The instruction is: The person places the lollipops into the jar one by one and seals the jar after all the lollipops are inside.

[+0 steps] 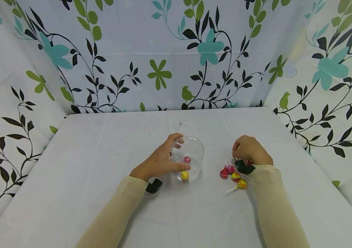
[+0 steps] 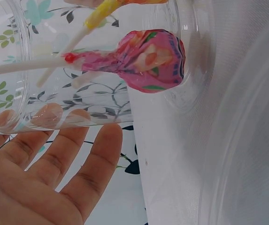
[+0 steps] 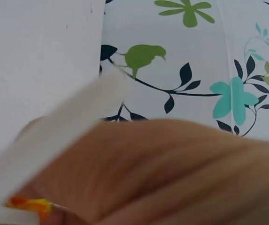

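My left hand grips a clear plastic jar from its left side, thumb in front and fingers behind. Inside are lollipops: a pink-wrapped lollipop and a yellow one, sticks toward the jar's mouth. My right hand is bent down over loose lollipops on the table, fingers curled. In the right wrist view, a yellow-orange lollipop shows by its fingers, seemingly pinched, though the fingertips are mostly hidden. A blurred white stick crosses that view near the lens.
Several loose lollipops lie beside the right wrist, among them a red one and a yellow-orange one. A clear round lid lies below the left wrist. The white-covered table is bordered by leaf-patterned curtains.
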`<move>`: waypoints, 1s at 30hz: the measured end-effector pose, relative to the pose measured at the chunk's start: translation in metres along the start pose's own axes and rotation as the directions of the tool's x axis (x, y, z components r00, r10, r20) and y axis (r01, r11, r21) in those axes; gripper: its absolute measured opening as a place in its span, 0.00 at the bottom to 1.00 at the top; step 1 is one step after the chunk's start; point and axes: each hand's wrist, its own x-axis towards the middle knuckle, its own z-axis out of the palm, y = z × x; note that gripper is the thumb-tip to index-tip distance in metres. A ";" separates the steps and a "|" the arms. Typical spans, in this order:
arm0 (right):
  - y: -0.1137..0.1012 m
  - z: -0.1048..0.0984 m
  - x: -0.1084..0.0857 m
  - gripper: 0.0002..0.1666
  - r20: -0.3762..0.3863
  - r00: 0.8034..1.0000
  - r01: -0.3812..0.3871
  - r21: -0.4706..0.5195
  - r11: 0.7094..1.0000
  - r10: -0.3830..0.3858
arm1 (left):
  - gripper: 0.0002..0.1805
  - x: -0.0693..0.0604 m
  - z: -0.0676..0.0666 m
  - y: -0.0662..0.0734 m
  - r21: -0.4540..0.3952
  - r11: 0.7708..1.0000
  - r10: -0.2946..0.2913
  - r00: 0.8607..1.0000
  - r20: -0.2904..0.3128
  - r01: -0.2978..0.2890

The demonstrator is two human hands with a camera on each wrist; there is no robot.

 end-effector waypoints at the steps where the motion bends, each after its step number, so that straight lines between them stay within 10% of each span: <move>1: -0.001 -0.001 0.000 0.09 -0.019 1.000 0.009 -0.013 1.000 -0.010 | 0.54 0.000 0.000 0.000 0.002 1.000 0.000 1.000 0.001 0.000; 30: -0.030 -0.007 -0.011 0.15 -0.417 0.882 0.300 0.138 0.944 -0.220 | 0.54 0.001 -0.001 -0.002 -0.002 1.000 0.024 1.000 -0.003 -0.024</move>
